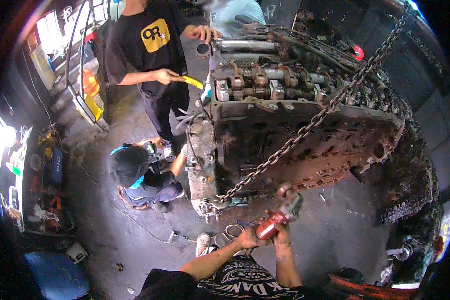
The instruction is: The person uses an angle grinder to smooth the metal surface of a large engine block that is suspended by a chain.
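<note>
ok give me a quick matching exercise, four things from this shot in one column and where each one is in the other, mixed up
Things:
1. red power tool
2. chain
3. yellow tool
4. blue seat

Places:
A. on the floor, lower left
B. in the hand of the standing person in black
C. in both the left hand and right hand, below the engine block
D. slung diagonally across the engine block

Pairs: 1-C, 2-D, 3-B, 4-A
</note>
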`<state>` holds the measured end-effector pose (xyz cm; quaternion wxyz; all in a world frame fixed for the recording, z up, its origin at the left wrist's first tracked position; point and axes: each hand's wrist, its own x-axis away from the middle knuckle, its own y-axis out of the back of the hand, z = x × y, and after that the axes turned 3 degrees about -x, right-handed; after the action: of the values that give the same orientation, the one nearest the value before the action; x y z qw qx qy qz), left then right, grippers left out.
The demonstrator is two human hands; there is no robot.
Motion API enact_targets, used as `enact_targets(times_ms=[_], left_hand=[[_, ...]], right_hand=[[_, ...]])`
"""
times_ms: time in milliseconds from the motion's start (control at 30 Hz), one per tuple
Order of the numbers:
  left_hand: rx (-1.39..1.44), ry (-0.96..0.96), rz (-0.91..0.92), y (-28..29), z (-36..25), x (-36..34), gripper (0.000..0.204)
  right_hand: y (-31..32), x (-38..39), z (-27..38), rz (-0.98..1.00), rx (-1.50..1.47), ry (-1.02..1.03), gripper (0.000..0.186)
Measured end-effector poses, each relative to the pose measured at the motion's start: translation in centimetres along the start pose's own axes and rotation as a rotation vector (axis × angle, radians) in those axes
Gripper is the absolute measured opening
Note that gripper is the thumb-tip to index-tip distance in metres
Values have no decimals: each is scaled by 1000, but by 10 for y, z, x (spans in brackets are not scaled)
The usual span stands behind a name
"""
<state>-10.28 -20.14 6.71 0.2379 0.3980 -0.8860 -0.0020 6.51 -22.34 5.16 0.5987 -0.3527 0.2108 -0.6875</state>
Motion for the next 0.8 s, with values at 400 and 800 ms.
enact_targets(times_ms=[400,800], left_hand=[[-32,-101,145,35,18,57,79],[82,-180,78,62,40,54,57]], right_hand=[[-55,83,-23,-24,-65,128,65],[-85,72,-43,54,-194,175,62]])
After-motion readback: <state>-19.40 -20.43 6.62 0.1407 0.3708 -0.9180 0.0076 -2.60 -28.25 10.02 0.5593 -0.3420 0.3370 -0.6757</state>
